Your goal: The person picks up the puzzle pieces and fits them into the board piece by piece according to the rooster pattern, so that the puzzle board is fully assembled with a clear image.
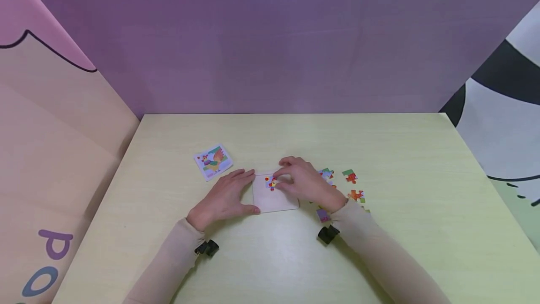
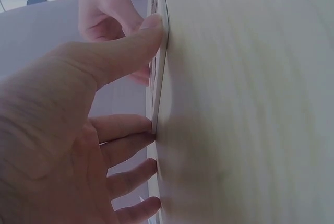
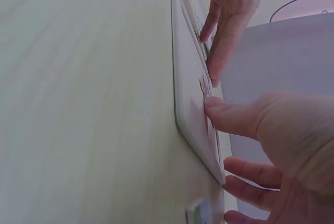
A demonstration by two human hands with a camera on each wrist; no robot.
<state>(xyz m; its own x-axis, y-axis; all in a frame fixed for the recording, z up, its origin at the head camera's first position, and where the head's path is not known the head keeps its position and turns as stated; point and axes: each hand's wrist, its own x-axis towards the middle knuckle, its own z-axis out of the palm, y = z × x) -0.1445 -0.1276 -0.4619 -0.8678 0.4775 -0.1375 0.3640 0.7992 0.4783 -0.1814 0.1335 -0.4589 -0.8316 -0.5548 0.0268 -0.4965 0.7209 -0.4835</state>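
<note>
With the left hand [image 1: 225,197] spread against the board [image 1: 276,203], the right hand [image 1: 303,179], pinching a puzzle piece [image 1: 271,182], should press straight down.

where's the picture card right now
In the head view, the picture card lies on the table, beyond the left hand and up-left of the white board.

The left sleeved forearm [image 1: 164,264] and right sleeved forearm [image 1: 390,252] reach forward, slanting inward toward each other. The left hand [image 1: 223,199] is spread, its thumb stretched out to the right and well apart from the index finger, the remaining fingers extended. Just to that hand's right, the right hand [image 1: 309,183] has bent fingers, thumb and index curving into a pinch, with their tips directed toward the left hand.
</note>
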